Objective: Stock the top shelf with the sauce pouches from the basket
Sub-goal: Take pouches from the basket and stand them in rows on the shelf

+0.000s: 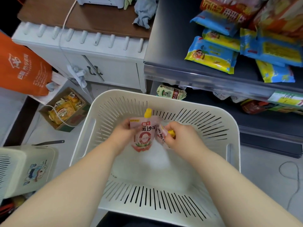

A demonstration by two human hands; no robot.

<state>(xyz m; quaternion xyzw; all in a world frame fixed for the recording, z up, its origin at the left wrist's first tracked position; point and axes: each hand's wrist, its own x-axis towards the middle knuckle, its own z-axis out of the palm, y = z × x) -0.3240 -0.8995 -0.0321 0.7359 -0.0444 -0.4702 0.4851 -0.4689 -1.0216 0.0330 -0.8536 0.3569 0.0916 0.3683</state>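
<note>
A pouch [143, 135] is held by the left hand [123, 134]. A second pouch [160, 135], at its 3 o'clock, is pinched at one end by the right hand [179, 137] and could be dropped.

Left hand [124, 133] and right hand [178, 136] are seen bare. Left forearm [78, 177] and right forearm [229, 174] are shown uncovered down to the frame's bottom edge. Fingers are blurred; finer detail cannot be told.
</note>
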